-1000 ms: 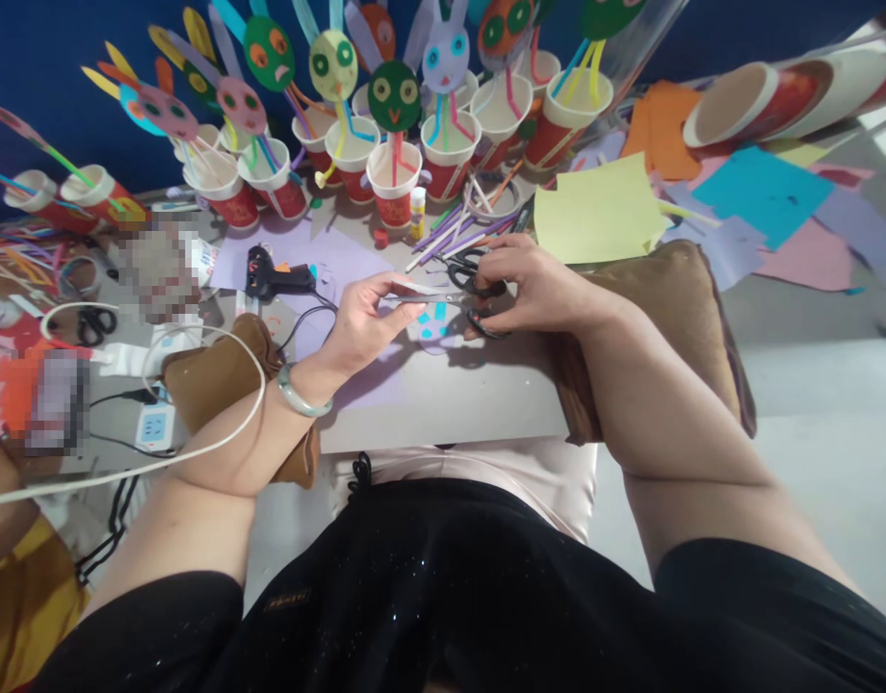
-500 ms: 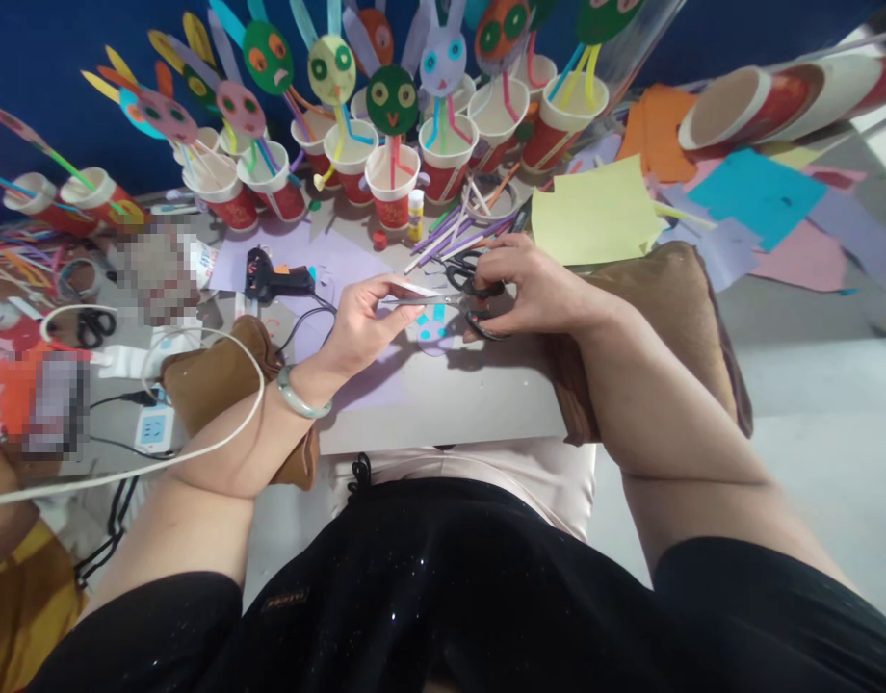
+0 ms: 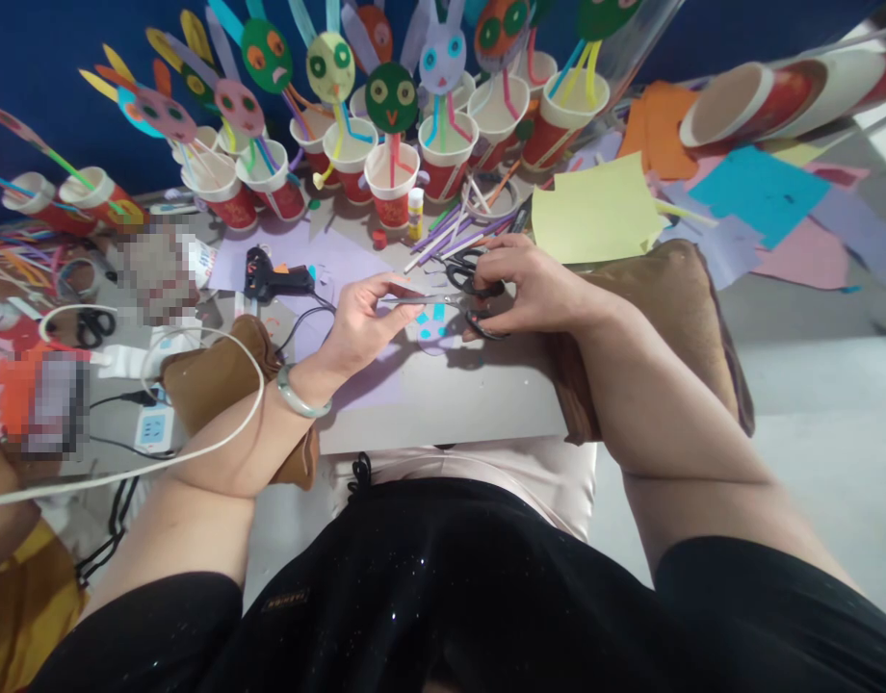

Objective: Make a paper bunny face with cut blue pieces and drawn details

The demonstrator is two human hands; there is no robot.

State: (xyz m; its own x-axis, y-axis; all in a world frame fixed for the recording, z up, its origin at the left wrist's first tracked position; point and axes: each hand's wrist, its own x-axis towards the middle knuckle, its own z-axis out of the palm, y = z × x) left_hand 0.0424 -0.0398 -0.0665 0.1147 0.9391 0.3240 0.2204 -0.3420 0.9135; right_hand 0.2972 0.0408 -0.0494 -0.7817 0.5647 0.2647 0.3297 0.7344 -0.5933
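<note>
My right hand (image 3: 534, 289) has its fingers and thumb in the black handles of a pair of scissors (image 3: 452, 300). Their blades point left toward my left hand (image 3: 363, 322), whose thumb and fingers are pinched together. A small piece of paper appears to be held there, mostly hidden by fingers and blades. Beneath the blades, a pale purple paper oval (image 3: 435, 342) with small blue pieces on it lies on the table. Purple paper sheets (image 3: 371, 375) spread under my left hand. A black hot glue gun (image 3: 276, 279) lies left of it.
Red-and-white paper cups (image 3: 392, 183) with paper animal heads on straws line the back. A glue stick (image 3: 415, 214) stands before them, near loose straws (image 3: 457, 231). Brown cushions (image 3: 652, 318) sit under both forearms. Yellow paper (image 3: 594, 207) lies right; a white cable (image 3: 197, 448) crosses the left.
The scissor handles have come slightly closer together. The pale paper edge above the blades by my left fingers now shows much less. Both hands are almost where they were.
</note>
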